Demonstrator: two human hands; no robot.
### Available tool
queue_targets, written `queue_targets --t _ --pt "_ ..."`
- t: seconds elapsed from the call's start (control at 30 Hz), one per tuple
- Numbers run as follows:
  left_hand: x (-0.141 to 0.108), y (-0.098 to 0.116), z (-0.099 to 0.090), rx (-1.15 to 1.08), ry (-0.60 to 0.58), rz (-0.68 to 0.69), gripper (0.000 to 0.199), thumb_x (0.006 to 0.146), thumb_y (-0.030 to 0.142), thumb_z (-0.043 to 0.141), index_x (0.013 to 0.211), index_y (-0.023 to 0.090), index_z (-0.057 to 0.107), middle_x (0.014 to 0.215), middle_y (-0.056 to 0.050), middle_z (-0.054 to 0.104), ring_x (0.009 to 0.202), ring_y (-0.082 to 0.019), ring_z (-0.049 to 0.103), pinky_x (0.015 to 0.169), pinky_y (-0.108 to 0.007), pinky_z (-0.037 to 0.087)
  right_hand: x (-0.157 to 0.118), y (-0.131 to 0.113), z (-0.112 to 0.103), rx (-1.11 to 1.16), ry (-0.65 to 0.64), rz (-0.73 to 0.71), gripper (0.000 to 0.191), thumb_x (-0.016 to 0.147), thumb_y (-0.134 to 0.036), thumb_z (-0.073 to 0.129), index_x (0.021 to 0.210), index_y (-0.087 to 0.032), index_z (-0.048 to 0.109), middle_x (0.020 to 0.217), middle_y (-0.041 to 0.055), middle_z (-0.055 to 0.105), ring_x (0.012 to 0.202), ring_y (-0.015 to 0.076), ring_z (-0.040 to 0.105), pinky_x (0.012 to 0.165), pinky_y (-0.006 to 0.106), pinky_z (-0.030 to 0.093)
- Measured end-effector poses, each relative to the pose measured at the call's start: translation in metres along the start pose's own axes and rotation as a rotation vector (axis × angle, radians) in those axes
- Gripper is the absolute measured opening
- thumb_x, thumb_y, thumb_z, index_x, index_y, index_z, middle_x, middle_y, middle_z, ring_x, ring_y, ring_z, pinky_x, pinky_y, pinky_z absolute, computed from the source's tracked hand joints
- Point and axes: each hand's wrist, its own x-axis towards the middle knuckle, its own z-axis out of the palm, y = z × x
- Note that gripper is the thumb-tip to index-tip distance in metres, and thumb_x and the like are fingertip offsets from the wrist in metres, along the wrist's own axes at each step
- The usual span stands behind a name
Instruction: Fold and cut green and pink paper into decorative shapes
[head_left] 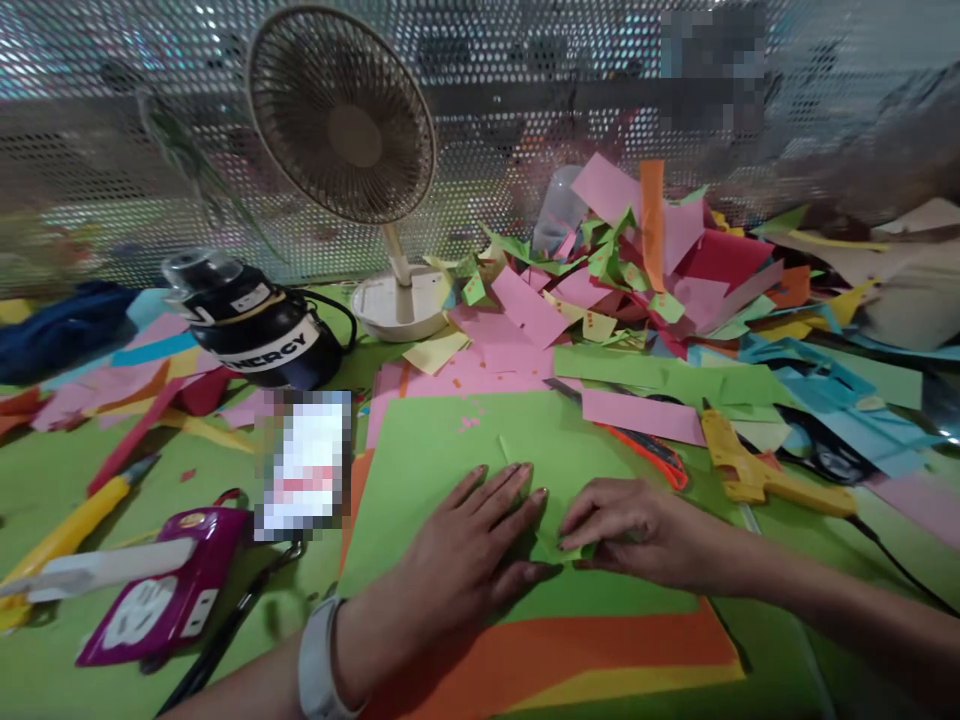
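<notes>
My left hand, with a light band on its wrist, rests flat on a large green paper sheet, fingers stretched out. Just to its right, my right hand is closed, thumb and fingers pinching a small folded piece of green paper. Part of that piece is hidden by the fingers, and I cannot tell whether it is attached to the sheet. Beneath the green sheet lie an orange sheet and pink paper. Tiny pink scraps are scattered near the sheet's far edge.
A yellow glue gun and an orange-edged cutter lie to the right. At the back are a fan, a black bottle and heaped paper scraps. A purple case and yellow cutter lie left.
</notes>
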Motion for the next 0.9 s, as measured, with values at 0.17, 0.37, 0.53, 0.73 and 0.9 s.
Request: queue_targets --t 0.17,0.37,0.53,0.73,0.9 --pt "0.002 0.002 -0.007 -0.058 -0.006 -0.031 0.061 0.092 0.056 0.047 0.139 0.017 0.046 0.149 -0.02 0.037 0.138 -0.035 0.034 0.109 -0.056 0.032 0.012 -0.003 0.0 0.033 0.026 0.323 0.032 0.092 -0.041 0.056 0.073 -0.017 0.067 0.064 -0.0026 0.056 0.063 0.0118 0.056 0.056 0.022 0.041" --pt "0.005 0.004 -0.013 -0.13 0.001 -0.085 0.055 0.087 0.06 0.053 0.12 0.018 0.063 0.151 -0.018 0.034 0.14 -0.038 0.028 0.11 -0.058 0.029 0.037 0.007 0.004 -0.016 0.223 0.49 0.026 0.089 -0.042 0.058 0.098 -0.017 0.063 0.065 -0.0051 0.046 0.059 0.0129 0.045 0.051 0.023 0.035" --pt "0.003 0.001 -0.009 -0.176 0.021 -0.073 0.054 0.087 0.061 0.052 0.117 0.017 0.065 0.151 -0.019 0.035 0.14 -0.039 0.027 0.112 -0.06 0.025 0.044 0.014 0.009 -0.156 0.213 0.507 0.039 0.09 -0.037 0.058 0.123 -0.017 0.055 0.072 -0.0016 0.055 0.064 0.0162 0.054 0.058 0.026 0.04" --pt "0.001 -0.003 -0.007 -0.123 -0.025 -0.082 0.083 0.087 0.067 0.044 0.142 0.005 0.038 0.149 -0.024 0.034 0.14 -0.036 0.027 0.115 -0.053 0.023 0.044 0.019 0.015 -0.266 0.173 0.495 0.045 0.089 -0.042 0.058 0.128 -0.018 0.052 0.077 0.0014 0.061 0.067 0.0192 0.06 0.062 0.03 0.043" --pt "0.0 -0.002 -0.005 -0.067 -0.029 -0.072 0.085 0.089 0.067 0.04 0.145 0.004 0.032 0.15 -0.023 0.033 0.141 -0.034 0.026 0.115 -0.05 0.021 0.041 0.011 0.006 -0.133 0.206 0.471 0.049 0.089 -0.045 0.057 0.129 -0.018 0.051 0.081 0.0029 0.064 0.071 0.0185 0.061 0.064 0.03 0.047"
